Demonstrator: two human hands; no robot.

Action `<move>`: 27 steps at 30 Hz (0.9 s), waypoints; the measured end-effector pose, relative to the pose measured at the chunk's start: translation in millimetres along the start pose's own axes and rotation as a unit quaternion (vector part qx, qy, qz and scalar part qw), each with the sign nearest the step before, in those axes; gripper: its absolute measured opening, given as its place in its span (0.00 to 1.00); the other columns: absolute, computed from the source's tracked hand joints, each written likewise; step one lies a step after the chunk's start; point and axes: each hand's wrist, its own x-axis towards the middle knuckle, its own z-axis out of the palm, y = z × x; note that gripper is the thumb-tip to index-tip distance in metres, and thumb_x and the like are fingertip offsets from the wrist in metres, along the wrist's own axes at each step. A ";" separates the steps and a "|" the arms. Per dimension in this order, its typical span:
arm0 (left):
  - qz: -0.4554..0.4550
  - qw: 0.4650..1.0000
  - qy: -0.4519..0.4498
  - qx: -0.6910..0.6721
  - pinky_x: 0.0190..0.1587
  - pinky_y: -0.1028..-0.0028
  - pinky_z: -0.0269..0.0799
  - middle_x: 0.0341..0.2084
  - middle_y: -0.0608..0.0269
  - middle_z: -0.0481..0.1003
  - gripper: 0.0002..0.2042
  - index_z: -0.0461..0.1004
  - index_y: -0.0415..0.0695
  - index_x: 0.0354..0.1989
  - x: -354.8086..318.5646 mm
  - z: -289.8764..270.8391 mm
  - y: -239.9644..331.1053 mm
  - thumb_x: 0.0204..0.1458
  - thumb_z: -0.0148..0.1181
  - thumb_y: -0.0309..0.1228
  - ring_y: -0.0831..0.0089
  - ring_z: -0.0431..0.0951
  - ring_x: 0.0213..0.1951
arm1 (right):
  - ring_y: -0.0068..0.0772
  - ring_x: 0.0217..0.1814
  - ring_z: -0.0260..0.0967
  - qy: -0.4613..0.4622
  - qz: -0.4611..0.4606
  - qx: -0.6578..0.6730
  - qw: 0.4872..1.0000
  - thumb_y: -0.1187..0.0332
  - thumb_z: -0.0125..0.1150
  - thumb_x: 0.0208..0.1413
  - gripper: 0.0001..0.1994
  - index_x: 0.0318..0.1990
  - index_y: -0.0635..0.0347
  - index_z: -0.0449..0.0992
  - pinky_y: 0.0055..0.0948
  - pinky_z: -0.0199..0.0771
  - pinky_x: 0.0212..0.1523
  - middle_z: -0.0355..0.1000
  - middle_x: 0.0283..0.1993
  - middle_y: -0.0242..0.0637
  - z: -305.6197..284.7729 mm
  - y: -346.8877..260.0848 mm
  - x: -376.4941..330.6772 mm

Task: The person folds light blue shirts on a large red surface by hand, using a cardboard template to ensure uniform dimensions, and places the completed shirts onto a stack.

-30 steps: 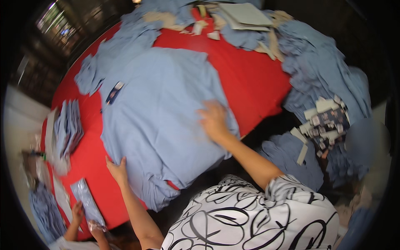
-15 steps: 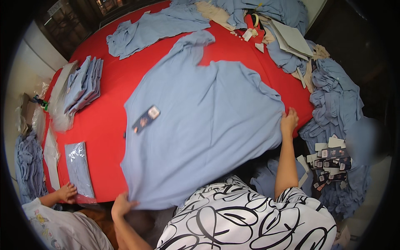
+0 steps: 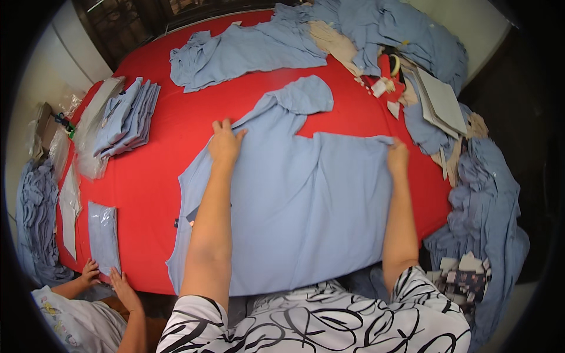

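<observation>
A light blue shirt (image 3: pixel 294 200) lies spread over the near part of the red-covered table, one bunched end pointing away from me. My left hand (image 3: pixel 225 143) rests on its upper left edge, fingers and thumb apart. At the upper right corner, my right hand (image 3: pixel 399 157) pinches the fabric edge. My left forearm hides most of a dark hang tag (image 3: pixel 192 216) on the shirt. At the lower left, another person's hands (image 3: pixel 122 288) touch the near end of a folded blue garment in a clear bag (image 3: pixel 103 235).
Folded blue garments (image 3: pixel 129 117) are stacked beside clear plastic bags (image 3: pixel 94 153) at left. Another blue garment (image 3: pixel 247 53) lies across the far side. Blue garments (image 3: pixel 482 176) are heaped on the right, near white boards (image 3: pixel 438 103) and a bundle of tags (image 3: pixel 468 276).
My left hand has moved from the shirt's near left corner to its upper left edge. My right hand moved slightly farther away. The shirt lies flatter. The other person's second hand has appeared.
</observation>
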 end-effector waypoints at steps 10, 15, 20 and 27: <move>-0.079 0.964 0.142 -0.212 0.27 0.70 0.77 0.25 0.51 0.77 0.13 0.71 0.38 0.39 214.3 -54.8 -81.6 0.61 0.53 0.38 0.66 0.81 0.21 | 0.55 0.53 0.73 -0.001 -0.178 -0.089 0.980 0.59 0.65 0.53 0.20 0.51 0.59 0.78 0.45 0.72 0.51 0.77 0.46 0.54 43.1 -118.4 278.1; 0.007 0.978 0.141 -0.157 0.61 0.59 0.65 0.55 0.39 0.72 0.29 0.66 0.42 0.60 222.4 -80.0 -92.5 0.57 0.59 0.49 0.48 0.70 0.60 | 0.54 0.60 0.68 0.021 -0.182 -0.113 0.976 0.62 0.61 0.57 0.21 0.58 0.55 0.73 0.48 0.70 0.55 0.71 0.58 0.50 86.9 -189.7 265.1; 0.117 0.992 0.019 0.043 0.66 0.52 0.57 0.67 0.41 0.58 0.31 0.64 0.48 0.65 57.7 -50.8 -58.3 0.55 0.60 0.47 0.45 0.57 0.68 | 0.54 0.72 0.51 -0.010 -0.286 -0.177 0.942 0.63 0.60 0.57 0.26 0.64 0.53 0.66 0.58 0.55 0.66 0.58 0.69 0.47 81.5 -127.6 108.5; 0.050 0.982 0.092 0.156 0.69 0.41 0.40 0.67 0.51 0.60 0.30 0.65 0.52 0.65 -80.6 -43.0 -135.9 0.58 0.52 0.55 0.53 0.52 0.71 | 0.52 0.74 0.49 -0.015 -0.173 -0.178 0.968 0.63 0.57 0.62 0.23 0.64 0.53 0.68 0.53 0.47 0.71 0.55 0.72 0.47 29.8 -17.4 -44.2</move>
